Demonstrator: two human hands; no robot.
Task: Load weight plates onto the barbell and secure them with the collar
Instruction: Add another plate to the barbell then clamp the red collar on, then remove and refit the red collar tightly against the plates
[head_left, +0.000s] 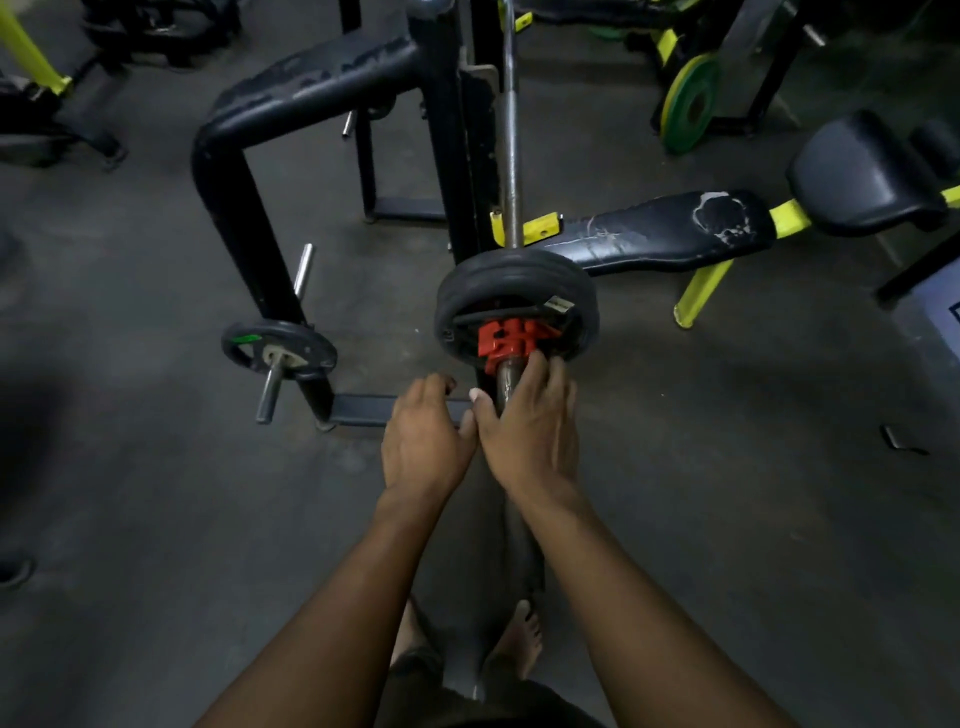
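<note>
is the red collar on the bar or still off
On: the red collar sits around the barbell sleeve, against the black plates. Whether it is locked, cannot tell.

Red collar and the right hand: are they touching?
Touching. In the head view the right hand's fingers overlap the red collar's near edge on the barbell sleeve.

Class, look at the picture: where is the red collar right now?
In the head view, just right of centre, the red collar sits on the barbell sleeve against the black plates, just beyond the right hand.

left hand (423, 441): loosely curled, free | right hand (530, 431): fingers spread, reaching forward | forearms extended, hands side by side
</note>
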